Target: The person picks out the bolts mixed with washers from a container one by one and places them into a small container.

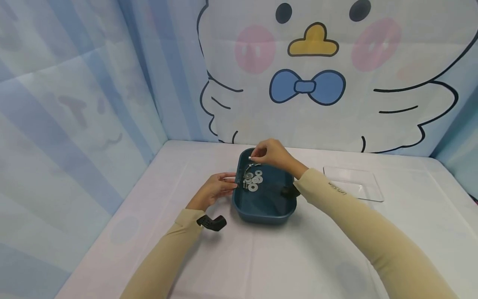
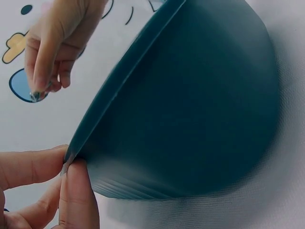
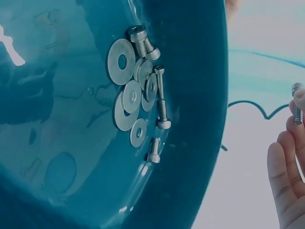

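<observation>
A dark blue-green plastic tub (image 1: pixel 264 203) stands on the table. My left hand (image 1: pixel 218 189) pinches its left rim between thumb and fingers, clearly seen in the left wrist view where the fingers (image 2: pixel 78 191) meet the edge. Above the tub's far left corner, my right hand (image 1: pixel 273 154) holds a small silver socket-head bolt (image 3: pixel 298 119) between thumb and fingertips. On the tub floor, along its left side, lie several flat metal washers (image 3: pixel 120 62) in a loose pile. Several more bolts (image 3: pixel 154 150) lie beside them against the wall.
To the right of the tub, a shallow clear plastic tray (image 1: pixel 373 195) sits on the white-covered table (image 1: pixel 284 265), partly behind my right forearm. A cloth with a cartoon print (image 1: pixel 304 124) hangs behind the table, and a striped cloth (image 1: pixel 74 124) hangs at the left.
</observation>
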Motion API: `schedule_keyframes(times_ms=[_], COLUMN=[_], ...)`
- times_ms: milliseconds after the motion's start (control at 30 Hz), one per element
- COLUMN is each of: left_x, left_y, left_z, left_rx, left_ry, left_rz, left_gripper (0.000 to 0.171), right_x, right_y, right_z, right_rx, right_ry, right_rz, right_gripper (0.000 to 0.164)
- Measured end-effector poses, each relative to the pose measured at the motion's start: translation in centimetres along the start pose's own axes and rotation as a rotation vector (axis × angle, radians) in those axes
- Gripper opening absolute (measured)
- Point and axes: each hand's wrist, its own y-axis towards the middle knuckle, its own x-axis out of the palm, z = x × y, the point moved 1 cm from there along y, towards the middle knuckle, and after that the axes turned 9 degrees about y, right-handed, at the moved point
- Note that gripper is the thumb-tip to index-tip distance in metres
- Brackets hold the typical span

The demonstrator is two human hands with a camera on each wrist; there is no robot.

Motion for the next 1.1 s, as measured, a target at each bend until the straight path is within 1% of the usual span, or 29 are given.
schedule_keyframes(times_ms=[233, 400, 533, 767, 1000, 1100], left_x=[0.1, 0.1, 0.1, 0.0, 0.0, 0.0], left_y=[-0.1, -0.1, -0.1, -0.2, -0.2, -0.1], left_z=[0.1, 0.1, 0.0, -0.2, -0.2, -0.1], left_rx=[0.006, 0.01, 0.018, 0.026, 0.026, 0.018], left_ry=[-0.001, 0.001, -0.002, 0.003, -0.001, -0.006], left_rz=[0.003, 0.006, 0.001, -0.004, -0.006, -0.005], left_gripper=[0.047, 0.047, 0.047, 0.047, 0.047, 0.048], right_x=[-1.4, -2.8, -4.2, -6.6, -9.0, -9.9], right_y=[-1.3, -2.3, -3.3, -5.2, -7.7, -8.8], right_z=[-0.9, -1.1, -0.5, 0.9, 2.1, 2.8], right_rx=[-0.034, -0.054, -0.038, 0.03, 0.022, 0.04], right_ry=[-0.03, -0.063, -0.083, -0.117, -0.183, -0.207], right_rz=[0.007, 0.012, 0.017, 0.03, 0.061, 0.08], right_gripper=[0.01, 0.009, 0.008, 0.009, 0.007, 0.007])
